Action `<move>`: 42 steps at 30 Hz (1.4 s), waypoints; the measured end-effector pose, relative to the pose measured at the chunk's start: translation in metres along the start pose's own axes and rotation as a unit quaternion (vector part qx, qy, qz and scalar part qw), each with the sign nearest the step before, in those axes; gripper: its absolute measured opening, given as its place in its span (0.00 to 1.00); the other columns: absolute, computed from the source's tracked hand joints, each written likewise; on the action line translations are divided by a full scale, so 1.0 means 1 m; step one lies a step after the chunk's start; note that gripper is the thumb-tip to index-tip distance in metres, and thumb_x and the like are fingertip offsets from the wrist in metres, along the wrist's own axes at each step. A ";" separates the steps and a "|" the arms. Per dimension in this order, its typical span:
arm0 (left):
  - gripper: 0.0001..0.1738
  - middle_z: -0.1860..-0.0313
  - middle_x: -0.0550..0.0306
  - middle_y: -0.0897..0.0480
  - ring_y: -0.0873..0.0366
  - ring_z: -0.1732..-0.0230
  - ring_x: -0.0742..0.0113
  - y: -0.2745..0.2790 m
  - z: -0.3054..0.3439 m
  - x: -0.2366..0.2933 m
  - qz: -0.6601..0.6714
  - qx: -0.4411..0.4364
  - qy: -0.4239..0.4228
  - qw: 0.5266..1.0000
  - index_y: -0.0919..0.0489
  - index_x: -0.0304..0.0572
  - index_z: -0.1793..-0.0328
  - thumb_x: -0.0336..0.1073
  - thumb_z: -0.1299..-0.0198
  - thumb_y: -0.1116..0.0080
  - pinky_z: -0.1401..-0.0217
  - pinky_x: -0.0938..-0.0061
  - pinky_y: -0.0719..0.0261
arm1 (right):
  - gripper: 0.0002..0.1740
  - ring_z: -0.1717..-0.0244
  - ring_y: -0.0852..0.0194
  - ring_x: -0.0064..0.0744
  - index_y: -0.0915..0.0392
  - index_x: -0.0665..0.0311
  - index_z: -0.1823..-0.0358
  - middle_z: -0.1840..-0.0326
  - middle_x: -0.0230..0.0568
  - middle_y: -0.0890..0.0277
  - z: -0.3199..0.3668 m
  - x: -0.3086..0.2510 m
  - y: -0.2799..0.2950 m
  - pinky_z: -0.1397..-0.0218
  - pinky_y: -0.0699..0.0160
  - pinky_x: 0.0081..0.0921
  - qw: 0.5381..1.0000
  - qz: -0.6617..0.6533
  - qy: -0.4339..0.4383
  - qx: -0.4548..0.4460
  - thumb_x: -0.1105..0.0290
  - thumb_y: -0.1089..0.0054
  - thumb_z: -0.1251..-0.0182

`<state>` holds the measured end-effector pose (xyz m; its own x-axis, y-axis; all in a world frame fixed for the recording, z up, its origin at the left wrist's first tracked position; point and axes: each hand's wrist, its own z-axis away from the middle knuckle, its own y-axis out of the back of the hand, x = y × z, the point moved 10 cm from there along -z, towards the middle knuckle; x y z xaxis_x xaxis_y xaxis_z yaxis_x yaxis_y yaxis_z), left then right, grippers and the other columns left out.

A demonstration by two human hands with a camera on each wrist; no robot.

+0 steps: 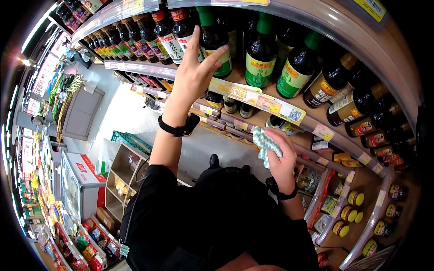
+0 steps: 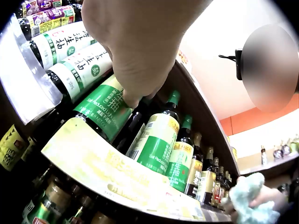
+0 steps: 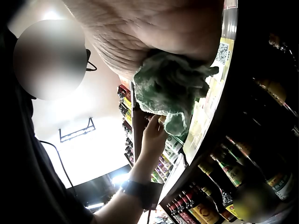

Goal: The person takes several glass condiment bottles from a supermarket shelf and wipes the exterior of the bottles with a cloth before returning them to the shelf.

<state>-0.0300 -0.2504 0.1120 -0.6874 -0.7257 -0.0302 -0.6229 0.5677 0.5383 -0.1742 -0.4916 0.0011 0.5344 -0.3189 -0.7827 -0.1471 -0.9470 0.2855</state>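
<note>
On the upper shelf, my left hand has its fingers spread on both sides of a green-capped bottle. The left wrist view shows this hand against that bottle's green label, with a fingertip at the label's edge; the far side of its grip is hidden. My right hand holds a crumpled green-and-white cloth in front of the lower shelf edge, away from the bottles. In the right wrist view the cloth bunches below the palm.
More green-labelled bottles and dark sauce bottles stand to the right, white-labelled ones to the left. A price strip runs along the shelf edge. Yellow-lidded jars sit lower right; a wooden divided rack stands at left.
</note>
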 end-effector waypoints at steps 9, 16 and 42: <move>0.34 0.14 0.30 0.29 0.28 0.15 0.31 0.017 0.021 0.039 0.067 0.072 -0.043 0.994 0.17 0.40 0.26 0.23 0.40 0.20 0.16 0.44 0.21 | 0.30 0.34 0.12 0.49 0.13 0.73 0.36 0.36 0.51 0.11 -0.002 -0.003 -0.003 0.26 0.19 0.38 1.000 0.006 -0.013 0.019 0.90 0.40 0.42; 0.62 0.12 0.27 0.32 0.27 0.16 0.31 -0.019 -0.004 0.070 0.227 0.088 0.040 0.969 0.45 0.30 0.07 0.34 0.39 0.15 0.15 0.50 0.25 | 0.27 0.34 0.12 0.47 0.13 0.74 0.37 0.36 0.52 0.11 0.014 0.006 0.013 0.24 0.20 0.39 0.996 0.010 -0.058 0.060 0.88 0.43 0.38; 0.45 0.30 0.46 0.17 0.19 0.28 0.50 -0.050 0.042 0.084 0.157 0.160 0.130 0.966 0.24 0.36 0.25 0.36 0.46 0.10 0.19 0.55 0.27 | 0.27 0.33 0.12 0.48 0.13 0.75 0.38 0.35 0.51 0.11 0.071 0.023 0.077 0.23 0.21 0.39 0.994 0.036 -0.092 0.051 0.88 0.44 0.39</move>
<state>-0.0720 -0.3229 0.0469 -0.7700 -0.5480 0.3268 -0.5110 0.8364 0.1983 -0.2323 -0.5750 -0.0345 0.3591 -0.3792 -0.8528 -0.2677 -0.9172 0.2951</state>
